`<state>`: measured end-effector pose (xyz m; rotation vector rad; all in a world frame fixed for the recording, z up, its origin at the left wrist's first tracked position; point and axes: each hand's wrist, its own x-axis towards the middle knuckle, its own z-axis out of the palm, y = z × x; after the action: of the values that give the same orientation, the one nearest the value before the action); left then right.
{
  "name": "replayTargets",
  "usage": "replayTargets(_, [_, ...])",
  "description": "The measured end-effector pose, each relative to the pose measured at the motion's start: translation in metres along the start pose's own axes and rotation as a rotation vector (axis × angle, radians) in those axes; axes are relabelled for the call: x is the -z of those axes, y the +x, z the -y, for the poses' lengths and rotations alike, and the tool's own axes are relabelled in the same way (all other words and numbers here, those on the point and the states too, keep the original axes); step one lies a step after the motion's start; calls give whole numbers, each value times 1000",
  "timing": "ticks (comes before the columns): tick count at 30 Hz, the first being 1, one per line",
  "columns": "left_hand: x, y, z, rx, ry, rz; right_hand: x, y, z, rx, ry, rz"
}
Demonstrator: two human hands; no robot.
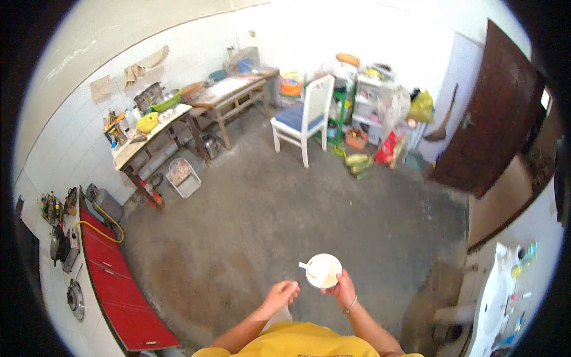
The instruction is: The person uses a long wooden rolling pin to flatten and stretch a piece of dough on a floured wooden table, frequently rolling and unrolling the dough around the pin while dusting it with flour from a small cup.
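A round white bowl (337,263) is in my right hand (342,290), whose fingers grip its lower right edge. Something pale lies inside it, too washed out to name. The white handle of a spoon (304,266) juts over the bowl's left rim. To the left of the bowl and apart from it is my left hand (282,294), its fingers curled together. Whatever may be between those fingertips is too small to make out. A whitish patch (281,316) shows below that hand, in front of my yellow shirt.
Grey floor (267,202) stretches ahead. A white chair (300,122) with a blue seat stands beyond, near shelves (367,107) and green vegetables (358,163). Red cabinets (116,279) and cluttered tables (157,128) line the left. At right are a dark door (491,113) and a white sink (493,309).
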<state>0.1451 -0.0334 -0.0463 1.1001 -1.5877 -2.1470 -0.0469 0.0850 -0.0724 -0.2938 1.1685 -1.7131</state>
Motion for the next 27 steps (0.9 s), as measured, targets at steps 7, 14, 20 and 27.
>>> replayTargets(7, [117, 85, -97, 5, -10, 64, -122, 142, 7, -20, -71, 99])
replayTargets(14, [198, 173, -139, -15, -221, 22, -196, 266, 10, -56, -148, 202])
replayTargets(20, [268, 276, -174, -30, -254, -65, -235, 403, 12, -114, -213, 306])
replayTargets(27, [358, 402, -246, 20, -354, -265, -308, 594, 23, -215, -343, 482])
